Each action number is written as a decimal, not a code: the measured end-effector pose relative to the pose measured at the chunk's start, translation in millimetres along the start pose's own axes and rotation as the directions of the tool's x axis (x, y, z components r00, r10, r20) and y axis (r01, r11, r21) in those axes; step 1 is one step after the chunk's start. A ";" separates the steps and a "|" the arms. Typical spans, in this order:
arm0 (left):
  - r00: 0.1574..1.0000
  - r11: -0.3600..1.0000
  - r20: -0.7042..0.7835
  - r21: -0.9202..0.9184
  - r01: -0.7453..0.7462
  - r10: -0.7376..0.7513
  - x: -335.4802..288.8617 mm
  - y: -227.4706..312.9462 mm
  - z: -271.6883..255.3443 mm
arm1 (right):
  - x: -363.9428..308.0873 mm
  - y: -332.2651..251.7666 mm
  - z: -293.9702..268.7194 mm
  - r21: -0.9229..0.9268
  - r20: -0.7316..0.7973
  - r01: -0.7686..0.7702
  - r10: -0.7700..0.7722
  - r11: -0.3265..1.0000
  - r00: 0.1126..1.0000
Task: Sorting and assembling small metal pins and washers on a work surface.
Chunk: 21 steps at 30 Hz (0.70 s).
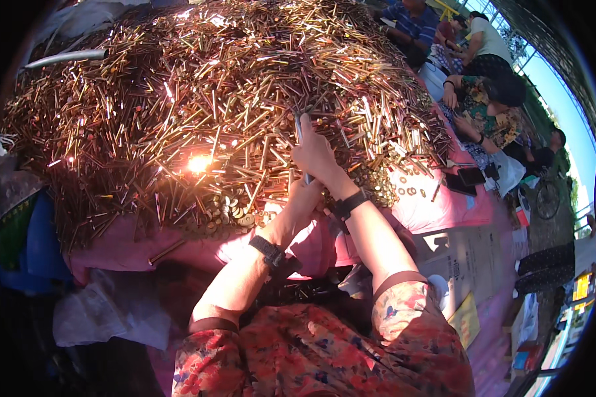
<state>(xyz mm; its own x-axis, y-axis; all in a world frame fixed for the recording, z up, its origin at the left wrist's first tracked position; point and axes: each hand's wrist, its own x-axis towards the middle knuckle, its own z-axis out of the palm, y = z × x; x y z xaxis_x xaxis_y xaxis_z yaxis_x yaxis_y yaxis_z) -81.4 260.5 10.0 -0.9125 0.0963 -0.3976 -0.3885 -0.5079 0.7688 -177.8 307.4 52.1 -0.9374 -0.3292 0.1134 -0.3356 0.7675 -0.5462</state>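
Note:
A wide heap of thin brass-coloured metal rods (245,112) lies in front of me. My right hand (314,153) is closed round a silvery metal rod (298,127), whose upper end points into the heap. Just below and nearer to me, my left hand (304,197) is closed at the lower end of this rod. Its fingers are partly hidden, and I cannot see the rod's full length. Round flat brass-coloured pieces, some like rings (235,210), lie by my left hand. More small rings (410,190) lie to the right of my wrists.
Pink cloth (430,210) covers the near edge under the heap. A dark phone-like slab (471,176) lies at the right edge. Cardboard (463,261) is below it, and a clear plastic bag (109,308) hangs at lower left. Other people (493,49) sit along the right side.

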 end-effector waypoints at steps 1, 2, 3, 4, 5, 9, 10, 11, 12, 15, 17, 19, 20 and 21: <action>1.000 0.999 -0.026 -0.039 -0.006 0.005 -4.5 -7.1 9.8 | -10.3 6.9 -0.1 -0.032 0.004 0.035 -0.035 0.999 0.999; 1.000 1.000 -0.015 -0.024 0.021 -0.021 -6.6 -18.4 13.8 | -19.3 13.3 2.4 -0.020 -0.027 0.024 -0.024 1.000 0.999; 0.997 1.000 0.077 -0.003 0.002 -0.002 -10.5 -24.8 15.4 | -28.6 16.7 -2.9 -0.020 -0.038 0.013 -0.014 1.000 0.999; 0.996 1.000 0.084 0.000 0.013 -0.013 -18.0 -29.0 17.8 | -38.0 18.6 -6.9 -0.007 -0.007 -0.002 0.002 1.000 1.000; 0.996 1.000 0.091 0.001 0.023 -0.023 -26.2 -33.8 21.5 | -47.4 19.9 -9.7 0.005 0.024 -0.016 0.016 1.000 1.000; 1.000 0.999 0.029 0.049 -0.014 0.013 -49.1 -49.7 29.1 | -80.4 20.6 -14.3 0.100 0.029 -0.042 0.039 0.994 0.999; 0.999 0.998 0.027 0.055 -0.030 0.028 -61.7 -44.7 39.2 | -89.4 19.2 -22.1 0.054 -0.003 -0.075 0.075 0.996 0.997; 0.999 0.998 0.032 0.050 -0.027 0.025 -66.3 -44.8 40.8 | -96.8 22.2 -28.6 0.048 -0.002 -0.079 0.080 0.996 0.997; 0.989 0.997 0.145 0.078 0.017 -0.028 -72.6 -43.8 42.5 | -105.9 24.8 -38.7 0.139 -0.035 -0.111 0.117 0.984 0.993; 0.965 0.986 0.260 0.163 -0.016 -0.027 -76.7 -52.7 38.7 | -120.6 46.6 -32.0 0.172 -0.168 -0.004 0.033 0.985 0.985; 0.948 0.959 0.219 0.113 -0.260 0.231 -67.5 -77.9 26.7 | -128.0 25.5 -35.0 0.240 -0.226 0.006 0.049 0.971 0.973; 0.910 0.886 0.146 0.213 -0.412 0.388 -57.0 -90.6 11.2 | -126.2 19.0 -28.5 0.226 -0.347 0.175 -0.088 0.958 0.934; 0.841 0.781 0.117 0.323 -0.535 0.527 -54.4 -93.8 5.2 | -125.5 27.8 -23.5 0.179 -0.375 0.241 -0.160 0.954 0.913; 0.842 0.782 0.111 0.323 -0.533 0.528 -62.2 -76.7 6.5 | -124.4 34.3 -23.1 0.127 -0.407 0.289 -0.216 0.949 0.888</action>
<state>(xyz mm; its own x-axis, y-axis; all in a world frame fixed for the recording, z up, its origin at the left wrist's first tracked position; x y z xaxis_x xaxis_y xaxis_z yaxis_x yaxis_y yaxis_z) 4.3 299.0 -21.0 -0.9877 -0.0918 0.1264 0.1407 -0.1719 0.9750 -74.8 387.4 38.5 -0.7972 -0.2343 0.5564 -0.5778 0.5634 -0.5906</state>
